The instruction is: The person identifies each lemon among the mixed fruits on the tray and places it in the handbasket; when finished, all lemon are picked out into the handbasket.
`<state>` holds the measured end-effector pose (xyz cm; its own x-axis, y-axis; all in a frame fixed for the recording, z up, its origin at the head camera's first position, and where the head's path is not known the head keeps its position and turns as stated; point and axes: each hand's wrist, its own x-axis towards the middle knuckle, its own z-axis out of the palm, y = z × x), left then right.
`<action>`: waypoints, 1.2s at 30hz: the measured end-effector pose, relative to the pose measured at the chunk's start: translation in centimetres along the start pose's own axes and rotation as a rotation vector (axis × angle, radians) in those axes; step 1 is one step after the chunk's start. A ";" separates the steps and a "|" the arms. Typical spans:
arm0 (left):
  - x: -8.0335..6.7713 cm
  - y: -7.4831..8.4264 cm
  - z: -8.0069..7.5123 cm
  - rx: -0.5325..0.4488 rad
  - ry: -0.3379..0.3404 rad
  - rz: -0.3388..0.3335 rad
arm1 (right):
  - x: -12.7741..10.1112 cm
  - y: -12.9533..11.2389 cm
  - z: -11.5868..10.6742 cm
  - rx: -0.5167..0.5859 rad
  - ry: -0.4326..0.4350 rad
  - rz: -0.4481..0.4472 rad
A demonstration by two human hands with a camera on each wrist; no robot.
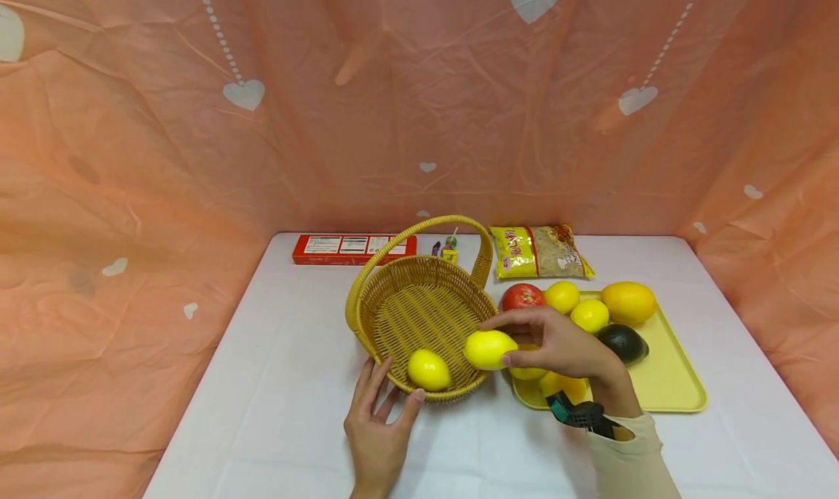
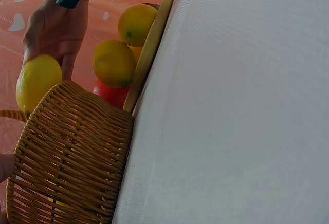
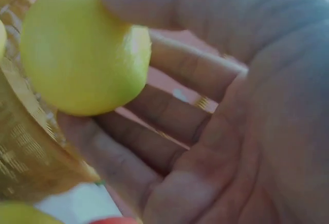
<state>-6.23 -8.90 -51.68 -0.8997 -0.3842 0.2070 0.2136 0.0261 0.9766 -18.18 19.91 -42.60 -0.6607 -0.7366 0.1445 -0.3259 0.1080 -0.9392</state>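
The left hand (image 1: 376, 430) lies nearest, fingers straight, touching the basket (image 1: 419, 317) rim at 6 o'clock. The right hand (image 1: 557, 346) pinches a lemon (image 1: 488, 350) over the rim at 3 o'clock. Another lemon (image 1: 429, 369) sits inside. The tray (image 1: 675, 382) is just beside.

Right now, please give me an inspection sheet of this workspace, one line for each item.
Surface: white table, bare in front.
Job's things: wicker basket holds one lemon; second lemon over its rim; yellow tray with more fruit.
Clutter: red box, snack bag, small items behind the basket.
Hands: left hand touches the basket's rim; right hand pinches the second lemon.
Cables: nothing seen.
Surroundings: orange cloth with white hearts.
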 end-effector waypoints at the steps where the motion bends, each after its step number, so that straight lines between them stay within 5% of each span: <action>1: 0.0 0.0 0.0 0.003 0.000 0.003 | 0.3 0.0 0.3 -0.021 -0.012 0.007; 9: -0.1 0.0 0.0 0.015 0.004 -0.004 | 2.8 0.0 2.9 -0.205 -0.063 0.074; 20: -0.1 0.0 0.0 0.029 -0.001 0.023 | 5.4 -0.2 6.6 -0.238 -0.063 0.064; 26: 0.0 0.1 0.1 0.013 -0.007 -0.003 | 4.6 0.0 5.6 -0.064 0.018 0.045; 36: -0.1 0.2 0.1 0.007 0.007 -0.014 | 0.1 2.1 2.1 0.151 0.131 -0.120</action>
<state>-6.17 -8.79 -51.46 -0.8997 -0.3914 0.1934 0.1987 0.0272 0.9797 -17.54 18.70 -45.21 -0.7086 -0.6441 0.2881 -0.3093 -0.0834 -0.9473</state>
